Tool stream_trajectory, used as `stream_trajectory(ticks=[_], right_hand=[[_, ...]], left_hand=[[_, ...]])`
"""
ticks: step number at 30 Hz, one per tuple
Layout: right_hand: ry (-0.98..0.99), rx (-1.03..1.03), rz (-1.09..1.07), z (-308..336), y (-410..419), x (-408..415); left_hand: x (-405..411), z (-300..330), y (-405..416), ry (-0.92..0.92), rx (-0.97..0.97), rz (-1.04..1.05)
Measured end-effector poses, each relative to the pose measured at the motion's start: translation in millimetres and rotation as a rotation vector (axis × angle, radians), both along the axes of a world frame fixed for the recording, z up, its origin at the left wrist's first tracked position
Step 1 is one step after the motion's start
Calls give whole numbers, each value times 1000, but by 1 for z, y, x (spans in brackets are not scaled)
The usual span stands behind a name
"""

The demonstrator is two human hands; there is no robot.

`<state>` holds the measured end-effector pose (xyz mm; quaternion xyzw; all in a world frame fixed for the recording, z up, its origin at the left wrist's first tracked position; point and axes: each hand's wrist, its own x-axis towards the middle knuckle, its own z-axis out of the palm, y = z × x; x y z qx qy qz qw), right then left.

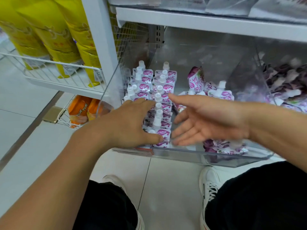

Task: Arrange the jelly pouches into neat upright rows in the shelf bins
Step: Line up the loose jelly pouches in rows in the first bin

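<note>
- Left hand (127, 123) lies flat, fingers spread, pressing on the two upright rows of jelly pouches (162, 97); right hand (204, 120) hovers open beside them, palm facing the rows, holding nothing.
- Rows hug the left wall of the clear bin (216, 159); bare floor opens to their right.
- Loose pouches (222, 144) lie flat by the front lip.
- Pouches: purple-and-white, white spout caps.
</note>
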<state>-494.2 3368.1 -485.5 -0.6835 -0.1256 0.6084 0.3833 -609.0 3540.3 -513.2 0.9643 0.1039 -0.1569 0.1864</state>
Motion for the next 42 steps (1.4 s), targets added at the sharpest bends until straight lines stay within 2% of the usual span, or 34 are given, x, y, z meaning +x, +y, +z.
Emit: stream_trajectory(ticks=[1, 3, 4, 6, 7, 8, 10, 13, 18, 21, 23, 24, 26, 29, 32, 37, 39, 42], right_hand=[[-257, -1, 90, 11, -11, 7], [-780, 11, 413, 35, -36, 21], [-941, -53, 568, 44, -47, 26], [-1064, -224, 739, 46, -63, 31], [-1079, -291, 785, 39, -65, 30], [-1098, -314, 809, 31, -65, 28], [-1142, -273, 739, 17, -66, 25], [-1263, -158, 624, 6, -69, 28], [-1253, 47, 527, -1, -63, 31], [-1143, 201, 254, -5, -48, 29], [-1006, 264, 45, -9, -41, 30], [-945, 261, 11, -10, -41, 32], [-934, 170, 111, -12, -47, 36], [-1053, -21, 355, -12, -58, 40], [-1059, -85, 528, -11, -60, 34], [-1290, -251, 550, -16, -55, 23], [-1223, -253, 546, -17, -53, 20], [-1098, -142, 555, -17, -53, 11]], left_hand=[[-1, 3, 0, 17, 21, -1], [-3, 12, -2, 32, 108, 21], [-2, 17, -6, -29, 158, 41], [6, 25, -15, -311, 169, 61], [12, 26, -22, -435, 98, 36], [18, 26, -29, -486, 2, -22], [28, 19, -44, -431, -126, -177], [37, 0, -53, -353, -129, -250], [44, 2, -50, -382, -171, -204], [45, 7, -52, -305, -204, -180], [47, 3, -56, -279, -93, -177], [49, 0, -57, -279, -35, -178], [51, -3, -57, -256, 5, -199], [46, -2, -52, -146, -34, -253], [37, -1, -50, -50, -51, -296], [36, 1, -55, 32, -16, -294], [38, 4, -57, 82, -32, -301], [42, 7, -56, 126, -68, -308]])
